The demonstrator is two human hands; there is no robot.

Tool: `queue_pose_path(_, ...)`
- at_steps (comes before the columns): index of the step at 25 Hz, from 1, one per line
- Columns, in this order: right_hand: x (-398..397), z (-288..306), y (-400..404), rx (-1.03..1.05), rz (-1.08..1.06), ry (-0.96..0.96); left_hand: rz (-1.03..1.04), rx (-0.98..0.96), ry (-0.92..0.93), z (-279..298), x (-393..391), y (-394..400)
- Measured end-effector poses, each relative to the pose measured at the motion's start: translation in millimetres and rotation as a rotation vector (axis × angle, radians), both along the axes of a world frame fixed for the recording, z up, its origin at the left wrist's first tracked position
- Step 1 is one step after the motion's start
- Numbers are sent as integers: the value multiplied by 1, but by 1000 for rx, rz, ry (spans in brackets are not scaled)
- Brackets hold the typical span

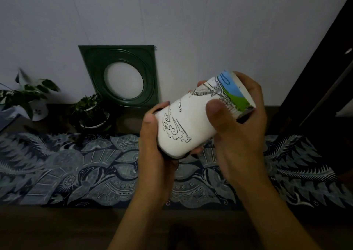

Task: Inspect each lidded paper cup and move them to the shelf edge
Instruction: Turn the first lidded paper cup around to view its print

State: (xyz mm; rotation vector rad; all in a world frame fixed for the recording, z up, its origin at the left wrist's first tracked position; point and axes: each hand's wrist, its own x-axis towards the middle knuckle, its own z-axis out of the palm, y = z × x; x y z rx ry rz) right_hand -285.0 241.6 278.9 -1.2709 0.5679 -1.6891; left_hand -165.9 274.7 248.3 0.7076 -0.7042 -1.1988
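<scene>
The paper cup [193,116] lies tilted on its side in the air between our two hands, above the patterned cloth. Its white wall carries black line drawings of clouds, a short line of print, and a patch of blue and green at the end under our right hand. A dark rim, which may be the lid, shows at that upper right end; we cannot tell for sure.

Our left hand [154,150] cups the lower end, fingers curled round it from below and the thumb lying along the near edge. Our right hand [238,127] grasps the upper end, thumb pressed on the cup's wall and fingers wrapped over the far side.

Beneath both hands a blue-grey batik cloth [76,169] covers the dark wooden shelf [66,228]. Beyond our left hand, against the pale wall [172,20], a green square frame [91,58] with a round opening leans upright. Further left of it stand two potted plants: a small one in a white bowl [89,110] and a leafy variegated one [28,95]. Past our right hand rises a dark panel [315,97].
</scene>
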Motion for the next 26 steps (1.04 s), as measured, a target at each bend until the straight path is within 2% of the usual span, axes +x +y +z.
queue_pose_path(3, -22, 1, 9, -99, 9, 212, 84, -96, -142, 9, 14, -2)
queue_pose_path(6, -41, 11, 16, -233, -64, 429, 45, -69, -253, 14, 23, -6)
queue_pose_path(9, -46, 16, 15, -271, -166, 491, 11, -70, -336, 15, 16, -3)
queue_pose_path(12, -38, 10, 14, -102, -219, 326, 123, -195, -402, 12, 5, -1)
queue_pose_path(14, -33, 4, 12, -2, -182, 204, 163, -197, -356, 12, 1, -2)
queue_pose_path(16, -33, 1, 8, 39, -105, 122, 110, -87, -278, 12, 0, -3)
queue_pose_path(20, -36, -4, -1, -46, 76, 79, -242, 358, -5, 17, 2, -2)
queue_pose_path(21, -35, -5, -3, -61, 92, 62, -295, 411, 35, 16, 1, -1)
queue_pose_path(23, -30, -6, -3, -16, 65, -14, -287, 355, 42, 11, -2, -2)
queue_pose_path(26, -20, -9, 1, 154, -40, -208, -50, 93, -131, 8, -12, -2)
